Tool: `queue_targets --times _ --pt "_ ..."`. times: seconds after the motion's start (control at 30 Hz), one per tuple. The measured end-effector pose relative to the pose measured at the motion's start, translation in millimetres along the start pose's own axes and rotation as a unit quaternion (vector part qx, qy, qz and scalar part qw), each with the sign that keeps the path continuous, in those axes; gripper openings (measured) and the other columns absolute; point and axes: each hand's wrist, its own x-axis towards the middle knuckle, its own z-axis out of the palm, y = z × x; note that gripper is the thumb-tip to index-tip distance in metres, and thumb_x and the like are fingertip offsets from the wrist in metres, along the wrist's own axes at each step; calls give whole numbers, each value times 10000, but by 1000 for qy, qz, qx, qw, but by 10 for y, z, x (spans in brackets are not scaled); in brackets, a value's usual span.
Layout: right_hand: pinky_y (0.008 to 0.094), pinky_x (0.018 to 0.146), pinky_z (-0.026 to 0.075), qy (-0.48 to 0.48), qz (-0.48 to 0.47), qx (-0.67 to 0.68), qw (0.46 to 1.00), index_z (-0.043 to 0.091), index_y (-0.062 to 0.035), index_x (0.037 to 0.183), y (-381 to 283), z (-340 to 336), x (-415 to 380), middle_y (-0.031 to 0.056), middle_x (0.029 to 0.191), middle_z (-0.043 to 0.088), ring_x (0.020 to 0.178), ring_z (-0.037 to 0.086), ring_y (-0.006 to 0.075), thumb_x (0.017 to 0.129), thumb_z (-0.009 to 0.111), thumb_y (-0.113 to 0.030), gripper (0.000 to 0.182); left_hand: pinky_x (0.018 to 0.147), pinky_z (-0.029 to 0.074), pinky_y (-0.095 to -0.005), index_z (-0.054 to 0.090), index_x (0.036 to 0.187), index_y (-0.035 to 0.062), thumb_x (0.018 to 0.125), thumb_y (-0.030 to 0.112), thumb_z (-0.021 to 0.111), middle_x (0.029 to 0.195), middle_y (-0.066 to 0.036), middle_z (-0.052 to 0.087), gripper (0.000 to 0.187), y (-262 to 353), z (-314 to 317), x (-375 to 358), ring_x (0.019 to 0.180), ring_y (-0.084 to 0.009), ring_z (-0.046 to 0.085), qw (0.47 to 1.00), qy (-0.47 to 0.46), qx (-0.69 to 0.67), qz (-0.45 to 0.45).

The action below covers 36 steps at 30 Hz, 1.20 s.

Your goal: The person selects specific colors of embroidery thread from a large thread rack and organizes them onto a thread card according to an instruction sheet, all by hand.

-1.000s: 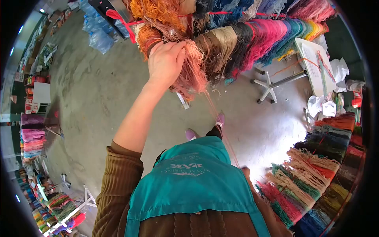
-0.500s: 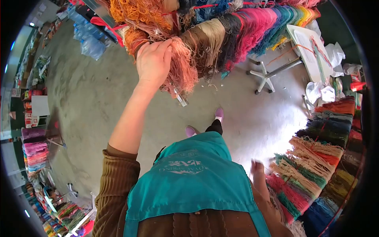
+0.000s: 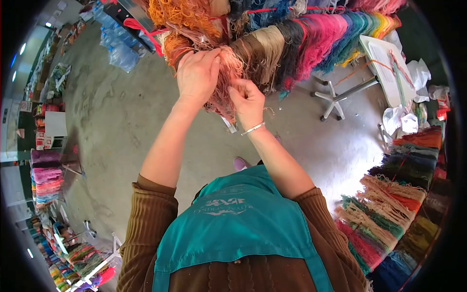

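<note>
Salmon-pink yarn (image 3: 230, 61) hangs in a loose bundle at the front of the rack, its lower strands darker and tangled. My left hand (image 3: 198, 76) grips the bundle's left side from above, fingers curled over it, tips partly hidden in the strands. On the right side, my right hand (image 3: 249, 101) is closed in a pinch at the yarn; the strands between thumb and fingers are hard to make out. Orange yarn (image 3: 182, 22) hangs above and left of my hands. Brown yarn (image 3: 250, 51) hangs just to the right.
Pink and magenta hanks (image 3: 318, 36) continue rightward along the rack. A wheeled stand (image 3: 333, 100) with a tilted white board (image 3: 389, 68) stands at the right. More yarn hanks (image 3: 379, 209) lie at lower right. Plastic bottles (image 3: 119, 46) are at upper left on the concrete floor (image 3: 116, 121).
My right hand has come up from low at my right side to the pink yarn and closed there. My left hand stays on the bundle; the view has shifted slightly.
</note>
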Motion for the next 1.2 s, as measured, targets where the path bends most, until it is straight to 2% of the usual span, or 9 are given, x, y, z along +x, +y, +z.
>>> queue_targets --times 0.07,0.17,0.27,0.5,0.57,0.6,0.7,0.9,1.2 --pt "202 511 326 17 -20 -65 998 690 -26 973 23 56 51 -86 655 467 583 380 13 838 728 -26 140 997 429 -416 704 1081 114 936 222 576 943 -64 693 222 -1 2 -3 917 -265 643 1000 1 3 -2" --pt "186 514 326 12 -14 -98 995 690 -4 960 16 80 102 -91 681 501 593 386 0 851 714 4 112 993 430 -416 704 1074 116 935 224 576 943 -60 694 217 9 2 7 914 -260 645 1000 5 6 -2" --pt "193 507 329 13 -20 -128 991 698 -2 913 4 116 121 -95 648 480 585 386 2 854 719 -16 63 992 430 -415 702 1070 117 935 225 575 943 -57 695 214 5 11 4 914 -256 646 1000 6 5 -2" --pt "196 516 345 10 -15 -134 991 692 -3 896 21 74 115 -84 661 504 585 406 13 871 695 -24 33 995 428 -417 699 1067 117 931 225 579 936 -55 692 211 -3 2 5 912 -253 645 1000 5 5 -1" --pt "214 511 336 12 0 -41 999 690 -9 842 -18 14 68 -60 618 503 560 404 36 843 698 -27 20 995 428 -418 698 1067 117 929 225 581 933 -55 691 211 6 -13 4 910 -254 644 1000 5 4 -3" --pt "214 511 336 11 -1 -42 999 690 -9 842 -48 -32 43 -60 618 503 560 404 36 843 698 -27 20 995 428 -419 698 1067 117 928 225 582 930 -55 690 211 13 -19 6 908 -254 643 1000 4 2 -3" --pt "208 483 315 -32 116 100 988 661 -16 838 -228 -143 -41 -55 669 542 536 419 21 868 663 8 39 992 430 -418 700 1063 115 925 222 586 925 -56 689 208 22 -20 10 902 -256 643 1000 8 3 -4" --pt "213 417 202 -39 178 166 969 661 -13 865 -298 -277 -125 -53 634 512 455 331 11 862 644 29 46 995 427 -409 704 1058 115 923 218 591 924 -56 689 204 29 -11 -1 898 -257 644 1000 8 5 -9" --pt "219 412 199 3 200 219 955 646 -28 825 -179 -432 -178 -42 595 461 440 332 38 859 618 30 73 991 426 -414 701 1054 114 927 220 588 924 -59 687 201 25 1 -8 894 -263 642 1000 18 4 -4"
